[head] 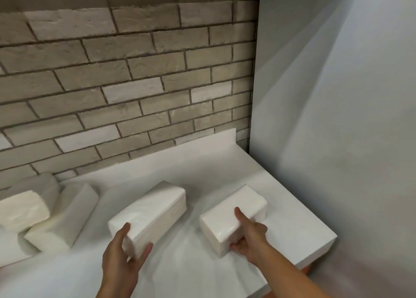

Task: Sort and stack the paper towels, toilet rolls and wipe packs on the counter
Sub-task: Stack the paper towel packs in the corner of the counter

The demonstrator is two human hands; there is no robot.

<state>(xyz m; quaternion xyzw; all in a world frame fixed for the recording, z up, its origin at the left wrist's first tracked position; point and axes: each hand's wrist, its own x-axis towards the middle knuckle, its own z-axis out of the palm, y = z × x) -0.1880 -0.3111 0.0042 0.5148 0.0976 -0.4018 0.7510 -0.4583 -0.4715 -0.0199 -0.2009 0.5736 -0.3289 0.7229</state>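
Paper-towel packs, four, all on a white counter.

- Centre pack: rectangular block of folded sheets in thin glossy film, lying at an angle. The left hand grips its near end, thumb on the left face and fingers curled round the right face.
- Right pack: same shape and wrap, near the counter's right edge. The right hand holds its near end, thumb laid on top and fingers curled under the corner.
- Third pack: far left, tilted, leaning against the fourth.
- Fourth pack: at the left frame edge, with softer, rounded corners.

Wrappers show plain white. A rough brick wall stands behind and a smooth pale side panel to the right.
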